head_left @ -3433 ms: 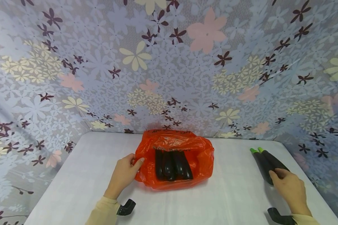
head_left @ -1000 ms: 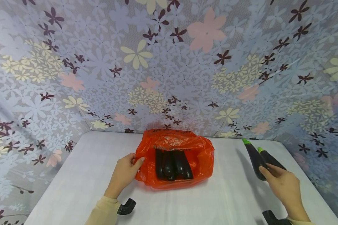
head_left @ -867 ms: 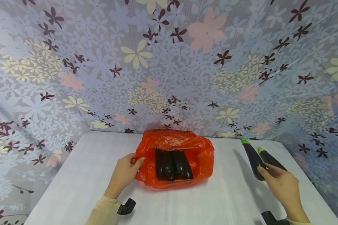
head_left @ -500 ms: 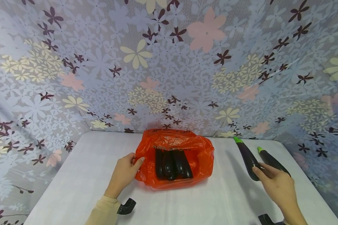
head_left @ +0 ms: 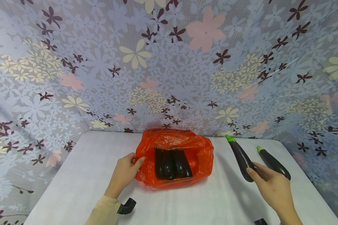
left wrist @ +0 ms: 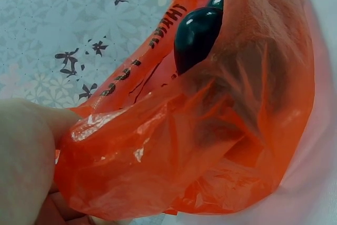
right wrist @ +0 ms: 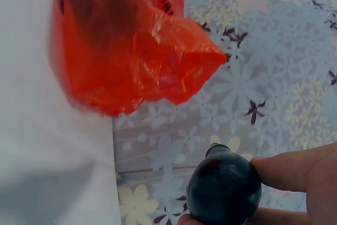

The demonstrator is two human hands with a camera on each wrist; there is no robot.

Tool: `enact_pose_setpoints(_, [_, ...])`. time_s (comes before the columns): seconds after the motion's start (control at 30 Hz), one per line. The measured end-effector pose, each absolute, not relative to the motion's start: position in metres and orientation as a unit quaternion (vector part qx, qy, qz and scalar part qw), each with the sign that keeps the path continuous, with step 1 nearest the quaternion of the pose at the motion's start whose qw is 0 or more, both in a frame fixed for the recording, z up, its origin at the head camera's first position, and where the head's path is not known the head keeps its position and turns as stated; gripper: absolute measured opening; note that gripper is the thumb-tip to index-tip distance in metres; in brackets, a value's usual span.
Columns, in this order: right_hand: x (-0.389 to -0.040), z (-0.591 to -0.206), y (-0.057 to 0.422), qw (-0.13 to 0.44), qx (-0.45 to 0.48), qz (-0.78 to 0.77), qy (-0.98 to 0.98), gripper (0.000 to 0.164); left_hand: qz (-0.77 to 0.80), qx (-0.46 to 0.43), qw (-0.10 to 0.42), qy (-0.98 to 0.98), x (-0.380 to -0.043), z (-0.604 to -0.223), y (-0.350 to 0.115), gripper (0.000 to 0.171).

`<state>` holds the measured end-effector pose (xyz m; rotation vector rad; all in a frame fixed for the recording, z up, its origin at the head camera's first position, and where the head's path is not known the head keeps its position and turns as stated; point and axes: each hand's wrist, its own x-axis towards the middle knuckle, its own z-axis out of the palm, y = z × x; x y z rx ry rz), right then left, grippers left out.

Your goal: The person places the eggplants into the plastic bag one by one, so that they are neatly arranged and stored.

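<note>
A red plastic bag (head_left: pixel 204 156) lies on the white table with its mouth toward me, and several dark eggplants (head_left: pixel 169 164) rest side by side inside. My left hand (head_left: pixel 125 173) pinches the bag's left rim between thumb and fingers; in the left wrist view the thumb lies over the crumpled plastic (left wrist: pixel 142 156). To the right of the bag, my right hand (head_left: pixel 274 187) grips an eggplant (head_left: pixel 240 156) near its rounded end, the green stem pointing up and left. A shadow on the table lies apart from that eggplant. In the right wrist view its blunt end (right wrist: pixel 224 188) faces the camera.
Another eggplant (head_left: pixel 273 162) with a green stem lies on the table behind the right hand. A floral-patterned cloth (head_left: pixel 169 68) stands behind and around the white table (head_left: pixel 101 150). A black piece (head_left: pixel 126 206) sits at the left wrist, with a similar one at the right.
My right hand has picked up one of the two eggplants at the right and carried it left toward the bag. The left hand and the bag have stayed in place.
</note>
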<state>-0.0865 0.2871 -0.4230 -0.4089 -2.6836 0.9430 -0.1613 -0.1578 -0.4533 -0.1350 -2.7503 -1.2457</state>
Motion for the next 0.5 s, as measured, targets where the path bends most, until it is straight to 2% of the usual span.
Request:
enact_pose_setpoints(0.17, [-0.082,-0.42,0.278,0.141,-0.131,0.334,-0.923,0.064,-0.413,-0.045,0.058,-0.908,-0.161,-0.453,-0.157,0.025])
enact_pose_setpoints(0.5, [-0.075,-0.414,0.262,0.12,-0.126,0.36,-0.916,0.065,-0.413,-0.045,0.055,-0.908,-0.162,-0.453,-0.158,0.024])
